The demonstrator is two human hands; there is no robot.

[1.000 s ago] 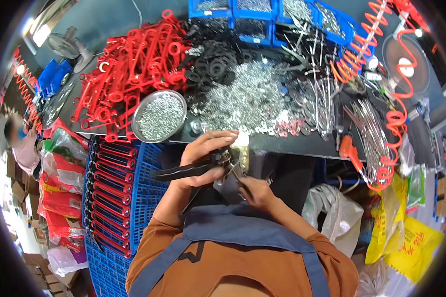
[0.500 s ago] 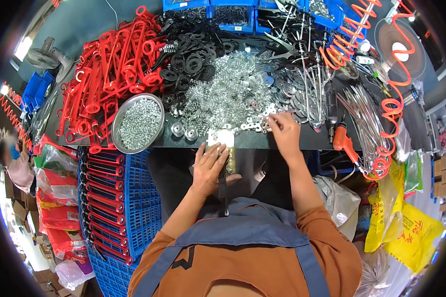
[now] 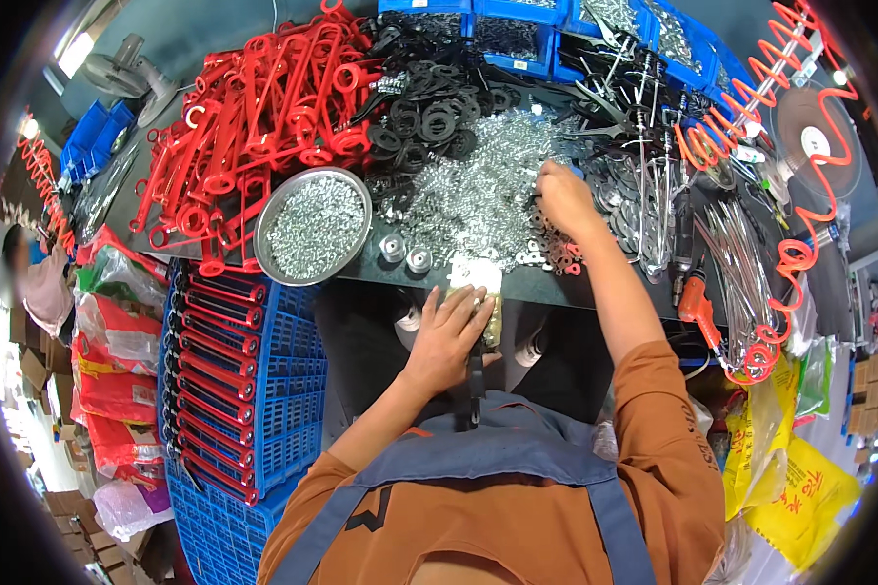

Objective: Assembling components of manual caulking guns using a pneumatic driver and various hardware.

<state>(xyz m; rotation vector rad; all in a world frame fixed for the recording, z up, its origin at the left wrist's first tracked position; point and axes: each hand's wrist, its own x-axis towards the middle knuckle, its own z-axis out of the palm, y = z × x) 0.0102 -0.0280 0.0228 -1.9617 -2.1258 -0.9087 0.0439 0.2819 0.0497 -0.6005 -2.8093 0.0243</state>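
My left hand (image 3: 449,336) lies over a small pale fixture (image 3: 475,272) at the bench's front edge, fingers stretched and slightly apart; a black strap-like piece (image 3: 475,390) hangs below it. Farther forward, my right hand (image 3: 568,200) is closed at the right edge of a heap of small silver springs (image 3: 478,190). Its fingertips are bent down, so what they pinch is hidden. Dark flat metal plates (image 3: 622,200) lie to the right of that hand. Small silver link-shaped pieces (image 3: 532,258) and reddish ones (image 3: 564,258) sit below it.
A round metal bowl (image 3: 314,226) of small parts stands left, near two silver cylinders (image 3: 419,259). Beyond are red wrench-shaped handles (image 3: 263,97) and black rings (image 3: 437,122). An orange-gripped power driver (image 3: 697,307), metal rods (image 3: 737,258) and a coiled red hose (image 3: 798,255) occupy the right.
My right hand has moved forward from the small link pieces near the bench edge to the spring heap's right edge. My left hand stays at the fixture. The whole view has shifted slightly.
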